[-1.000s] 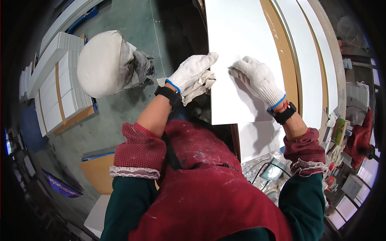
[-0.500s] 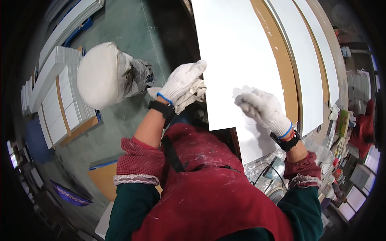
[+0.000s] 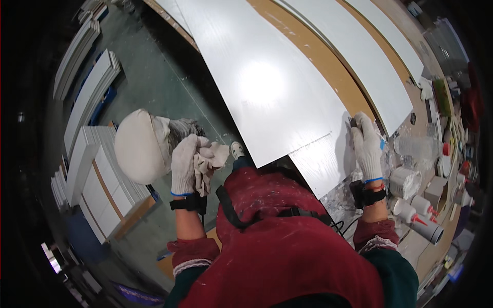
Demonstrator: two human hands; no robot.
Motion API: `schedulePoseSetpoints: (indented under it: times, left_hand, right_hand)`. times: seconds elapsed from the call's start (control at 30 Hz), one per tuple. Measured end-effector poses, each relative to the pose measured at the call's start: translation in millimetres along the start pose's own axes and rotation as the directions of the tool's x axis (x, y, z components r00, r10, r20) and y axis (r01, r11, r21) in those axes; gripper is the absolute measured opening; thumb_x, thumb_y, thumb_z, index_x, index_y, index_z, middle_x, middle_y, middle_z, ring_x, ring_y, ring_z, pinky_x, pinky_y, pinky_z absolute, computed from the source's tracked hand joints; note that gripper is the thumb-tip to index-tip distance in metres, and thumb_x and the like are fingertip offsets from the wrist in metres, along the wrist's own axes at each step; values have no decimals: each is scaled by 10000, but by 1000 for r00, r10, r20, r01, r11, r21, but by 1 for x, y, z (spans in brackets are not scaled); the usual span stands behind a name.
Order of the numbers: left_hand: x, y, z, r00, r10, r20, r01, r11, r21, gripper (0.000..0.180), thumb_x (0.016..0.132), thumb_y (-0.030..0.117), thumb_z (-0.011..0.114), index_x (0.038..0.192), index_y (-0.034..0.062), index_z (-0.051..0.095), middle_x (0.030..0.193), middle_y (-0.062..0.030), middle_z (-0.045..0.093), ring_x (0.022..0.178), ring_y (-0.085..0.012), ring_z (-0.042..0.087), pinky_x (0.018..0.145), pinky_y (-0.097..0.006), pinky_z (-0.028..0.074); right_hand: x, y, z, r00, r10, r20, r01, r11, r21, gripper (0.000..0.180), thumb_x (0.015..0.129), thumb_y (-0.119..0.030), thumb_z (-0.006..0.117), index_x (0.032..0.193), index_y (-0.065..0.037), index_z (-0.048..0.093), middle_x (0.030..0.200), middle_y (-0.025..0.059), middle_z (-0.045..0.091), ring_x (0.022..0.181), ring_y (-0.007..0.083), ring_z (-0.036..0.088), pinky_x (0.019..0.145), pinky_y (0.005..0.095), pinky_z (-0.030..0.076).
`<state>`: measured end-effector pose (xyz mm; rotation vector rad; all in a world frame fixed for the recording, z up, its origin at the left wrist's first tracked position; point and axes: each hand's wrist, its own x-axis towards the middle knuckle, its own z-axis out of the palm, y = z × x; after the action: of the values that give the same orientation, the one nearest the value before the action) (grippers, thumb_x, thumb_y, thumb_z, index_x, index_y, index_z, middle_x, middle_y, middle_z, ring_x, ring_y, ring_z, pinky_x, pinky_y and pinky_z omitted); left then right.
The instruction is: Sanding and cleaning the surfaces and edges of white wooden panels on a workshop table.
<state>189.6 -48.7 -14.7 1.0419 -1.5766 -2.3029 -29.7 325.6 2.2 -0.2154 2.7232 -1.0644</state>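
My left hand (image 3: 185, 163), in a white knit glove, is closed around a crumpled beige rag (image 3: 209, 165), held off the left side of the white panel (image 3: 241, 110). This large, smooth panel lies flat with its near corner pointing toward my apron. At the panel's right edge is my right hand (image 3: 367, 148), also gloved, with its fingers bent. A small dark bit shows at those fingertips; what it is, I cannot make out. Beneath the panel's near end sits a smaller white piece (image 3: 321, 167).
Brown board (image 3: 308, 51) and another white panel (image 3: 370, 56) lie to the right. Beyond my right hand stand a clear plastic jug (image 3: 418, 146) and white bottles with red tips (image 3: 403, 209). A padded white stool (image 3: 141, 146) and stacked panels (image 3: 105, 190) are on the left.
My left hand has drawn back left, off the panel's edge, with the rag. My right hand has gone from over the panel to its right edge. The view has turned.
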Motion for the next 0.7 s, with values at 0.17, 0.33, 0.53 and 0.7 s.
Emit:
schedulePoseSetpoints:
  times: [0.17,0.33,0.53,0.7]
  left_hand:
    - [-9,4,23,993,107,-40,-108,994,-24,334,1022,293,537,1011,-24,641,812,-100,672,661,-156,654,574,-279,559]
    - [-10,14,30,991,124,42,-122,992,-39,335,1023,288,532,1035,-29,640,840,-107,672,671,-154,647,599,-273,558]
    - [7,38,52,910,404,95,-414,900,136,313,1023,242,532,1120,-43,620,913,-110,670,798,-143,642,713,-257,535]
    - [35,71,86,886,403,230,-415,910,6,355,1013,196,566,1273,-42,526,986,-94,652,904,-119,616,777,-275,537]
  right_hand:
    - [-61,4,5,991,-9,-135,-3,996,-86,362,924,-102,556,1277,-23,549,1157,213,652,1089,359,630,935,399,474]
    - [-91,31,5,977,62,-202,-75,995,-60,388,904,-78,572,1285,-12,540,1092,187,649,1024,277,635,912,366,479]
    - [-97,3,2,974,36,-224,-127,904,-408,511,877,-161,643,1354,-45,499,1282,190,568,1147,332,582,956,389,477]
    - [-84,-104,40,958,-286,-36,287,930,232,833,862,-329,711,1511,-32,281,1515,187,369,1369,331,423,1038,458,448]
